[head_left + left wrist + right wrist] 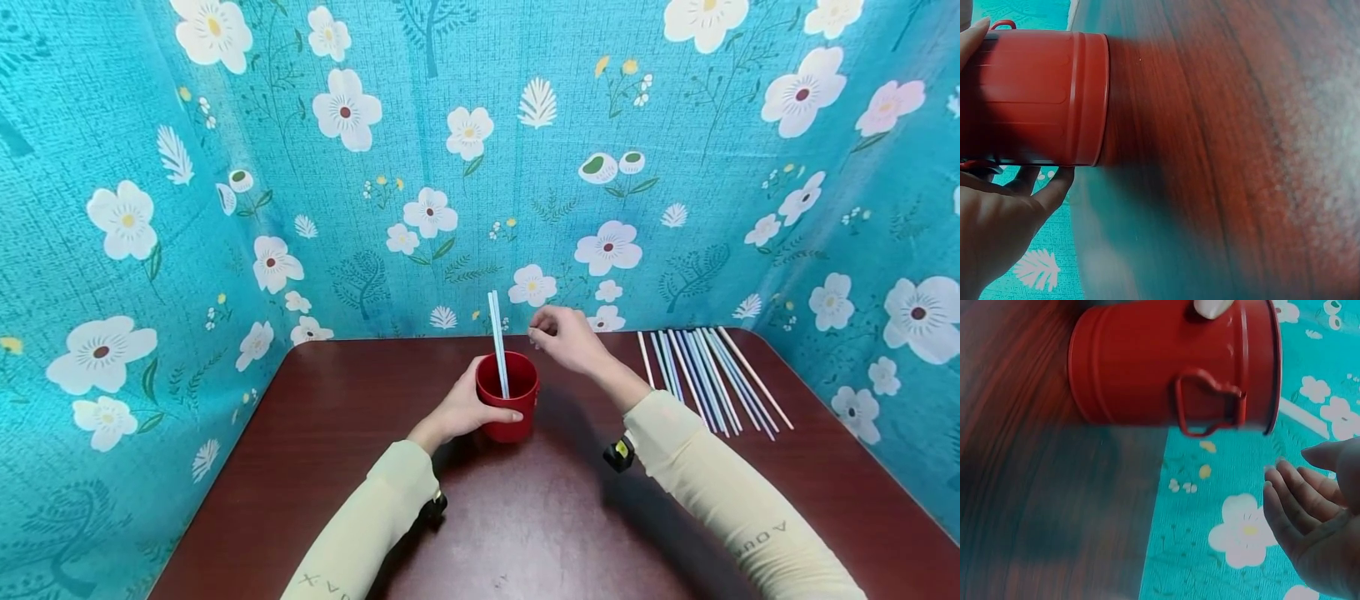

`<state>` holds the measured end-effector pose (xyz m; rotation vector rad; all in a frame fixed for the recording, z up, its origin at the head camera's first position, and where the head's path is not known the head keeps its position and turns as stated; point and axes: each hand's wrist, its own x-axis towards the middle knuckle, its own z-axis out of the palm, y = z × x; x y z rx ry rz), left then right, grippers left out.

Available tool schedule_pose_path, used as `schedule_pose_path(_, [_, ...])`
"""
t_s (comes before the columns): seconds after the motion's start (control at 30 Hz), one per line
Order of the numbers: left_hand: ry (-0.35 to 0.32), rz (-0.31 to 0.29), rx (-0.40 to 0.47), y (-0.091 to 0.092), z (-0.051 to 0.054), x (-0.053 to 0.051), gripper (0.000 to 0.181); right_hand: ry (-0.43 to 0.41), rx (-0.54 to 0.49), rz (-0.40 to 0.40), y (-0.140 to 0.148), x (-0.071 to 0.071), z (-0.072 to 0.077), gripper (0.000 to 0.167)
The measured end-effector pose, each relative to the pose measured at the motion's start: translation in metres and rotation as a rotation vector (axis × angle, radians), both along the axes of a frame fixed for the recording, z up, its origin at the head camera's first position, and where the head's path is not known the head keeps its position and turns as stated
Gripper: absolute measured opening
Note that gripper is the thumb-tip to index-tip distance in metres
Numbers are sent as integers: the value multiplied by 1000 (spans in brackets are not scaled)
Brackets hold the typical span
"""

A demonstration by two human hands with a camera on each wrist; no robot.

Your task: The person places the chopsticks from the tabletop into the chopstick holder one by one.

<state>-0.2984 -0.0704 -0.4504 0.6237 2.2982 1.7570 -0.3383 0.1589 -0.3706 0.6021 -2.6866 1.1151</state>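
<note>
A red cup (pixel 517 429) with a side handle stands on the table, and my left hand (pixel 462 407) grips it, thumb across the front and fingers round the far side. Two pale sticks (pixel 498 342) lean upright inside the cup. My right hand (pixel 567 337) hangs in the air just right of the cup's rim, fingers bent and apart from the thumb, holding nothing. In the right wrist view that hand (pixel 1316 519) is clear of the cup (pixel 1147 362). The left wrist view has the left hand (pixel 1004 219) against the red cup (pixel 1035 94).
Several pale, blue and purple sticks (pixel 716 375) lie side by side at the back right of the dark red table (pixel 337 467). A blue flowered cloth (pixel 420 167) stands behind the table and along both sides.
</note>
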Motion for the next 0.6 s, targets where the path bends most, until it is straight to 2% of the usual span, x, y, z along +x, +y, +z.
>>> schedule_pose_path(0.2, [-7, 3, -4, -1, 0, 2, 89, 44, 81, -44, 20, -8, -8, 15])
schedule_pose_path(0.37, [-16, 2, -10, -1, 0, 3, 90, 28, 152, -90, 41, -16, -15, 22])
schedule_pose_path(0.6, [4, 1, -13, -1, -2, 1, 90, 31, 305, -208, 77, -27, -25, 30])
